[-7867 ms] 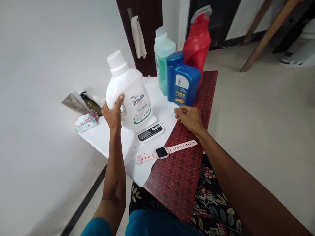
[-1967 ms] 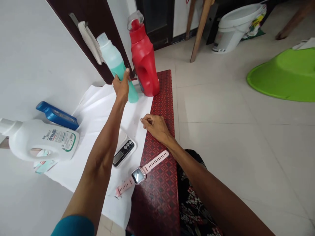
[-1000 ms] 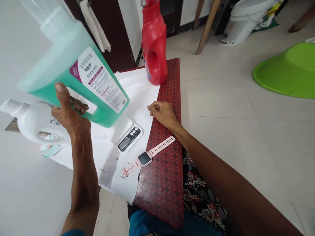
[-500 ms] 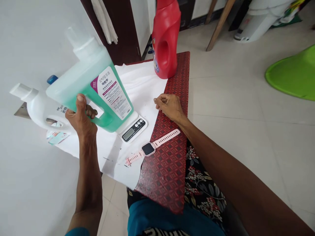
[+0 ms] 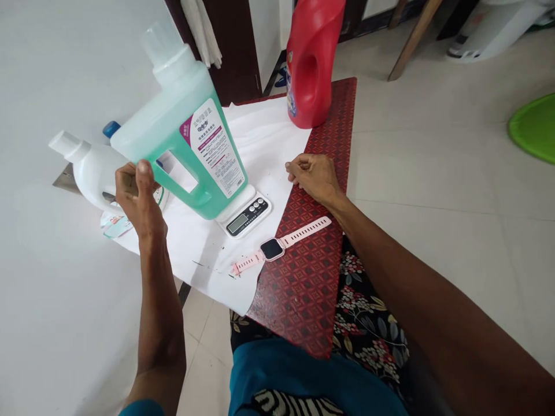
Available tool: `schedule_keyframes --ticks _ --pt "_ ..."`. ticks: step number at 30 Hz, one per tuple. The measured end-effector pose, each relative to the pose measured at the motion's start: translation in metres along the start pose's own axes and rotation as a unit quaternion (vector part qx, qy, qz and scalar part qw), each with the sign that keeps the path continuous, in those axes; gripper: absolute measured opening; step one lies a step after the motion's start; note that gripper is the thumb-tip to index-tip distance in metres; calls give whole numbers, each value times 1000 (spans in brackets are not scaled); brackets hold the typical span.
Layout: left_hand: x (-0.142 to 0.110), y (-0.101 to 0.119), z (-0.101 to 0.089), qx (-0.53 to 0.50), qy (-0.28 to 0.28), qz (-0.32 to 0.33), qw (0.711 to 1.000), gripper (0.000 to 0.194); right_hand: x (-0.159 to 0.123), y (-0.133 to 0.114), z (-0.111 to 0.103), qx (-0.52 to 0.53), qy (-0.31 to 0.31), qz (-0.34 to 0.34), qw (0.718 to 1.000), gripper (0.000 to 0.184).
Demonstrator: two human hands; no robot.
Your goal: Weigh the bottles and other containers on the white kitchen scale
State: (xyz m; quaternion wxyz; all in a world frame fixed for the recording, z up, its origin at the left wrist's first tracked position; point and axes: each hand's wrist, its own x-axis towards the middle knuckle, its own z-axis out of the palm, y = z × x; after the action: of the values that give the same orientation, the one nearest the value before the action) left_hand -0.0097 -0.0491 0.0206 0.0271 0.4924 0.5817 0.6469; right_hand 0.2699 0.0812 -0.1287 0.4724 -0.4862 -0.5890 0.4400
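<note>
A large translucent bottle of green liquid (image 5: 173, 138), with a white and purple label, stands on the white digital scale (image 5: 247, 216), leaning left in the view. My left hand (image 5: 141, 196) is at the outer edge of the bottle's handle. Its thumb overlaps that edge, while the curled fingers are outside the handle opening and partly hidden. On the table's right side rests my right hand (image 5: 314, 176), fingers curled in with nothing visible in them. A pink-strapped smartwatch (image 5: 272, 248) lies in front of the scale. The scale's reading is too faint to make out.
A white laundry detergent bottle (image 5: 97, 170) stands behind my left hand, with a blue cap (image 5: 111, 129) showing beyond it. At the far end stands a red bottle (image 5: 314, 63). White paper (image 5: 260, 127) covers part of the red patterned table (image 5: 299, 289). A wall borders the left.
The green-liquid bottle came from beside the red bottle onto the scale. My left fingers have slipped out of its handle opening. The blue and white bottles moved left earlier. My right hand stayed put.
</note>
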Motion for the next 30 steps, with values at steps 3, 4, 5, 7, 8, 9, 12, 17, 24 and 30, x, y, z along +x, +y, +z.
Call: schedule_keyframes --ticks 3,4,5,7,8,9,12,17,24,30 --pt "2 1 -5 -50 58 15 997 61 -1 -2 1 5 6 4 1000 32" --pt "2 0 -5 -53 71 13 996 60 -2 -2 1 6 7 4 1000 32" --pt "2 -1 -3 -51 82 11 995 59 -1 0 1 8 5 3 1000 32" --pt "1 -4 2 -41 82 17 996 57 0 5 2 10 6 -6 1000 32" --pt "-1 -6 6 -36 69 22 997 56 1 8 2 12 7 -12 1000 32" --pt "-3 -7 11 -32 48 28 998 55 2 11 2 15 9 -17 1000 32" --pt "-9 -9 29 -13 -19 20 1000 50 4 19 3 13 10 -23 1000 34" --pt "-8 -16 49 9 5 -24 1000 53 4 19 4 6 10 -14 1000 35" --pt "-7 -14 28 -104 157 -61 980 55 3 16 4 11 22 -16 1000 42" --pt "-2 -15 -30 -77 266 -18 961 43 3 14 3 -14 18 -5 1000 33"
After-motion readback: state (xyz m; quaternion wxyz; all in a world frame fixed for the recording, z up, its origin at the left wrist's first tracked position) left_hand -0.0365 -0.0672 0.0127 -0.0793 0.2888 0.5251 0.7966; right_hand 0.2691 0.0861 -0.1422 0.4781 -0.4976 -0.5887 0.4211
